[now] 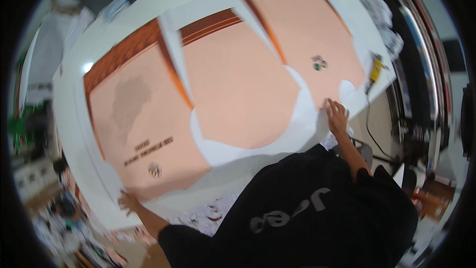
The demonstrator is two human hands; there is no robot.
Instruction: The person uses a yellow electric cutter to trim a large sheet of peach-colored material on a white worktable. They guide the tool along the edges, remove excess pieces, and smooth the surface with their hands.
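Observation:
A wide white sheet (225,156) printed with peach garment-shaped panels is spread over the table. The left panel (153,84) has a brown patterned band, a grey patch, dark lettering and a round emblem. On the middle panel (243,84) there is a striped brown band, while the right panel (297,25) bears small badges. My left hand (129,202) is at the sheet's near left edge, fingers apart and somewhat blurred. Fingers spread, my right hand (337,115) touches the near edge below the right panel. Nothing shows in either hand.
A yellow corded hand tool (375,71) lies at the table's right edge, its cable (371,131) hanging down. Crumpled white material (379,12) is at the far right. White scraps (210,216) lie below the near edge. Long rolls (421,59) line the right side.

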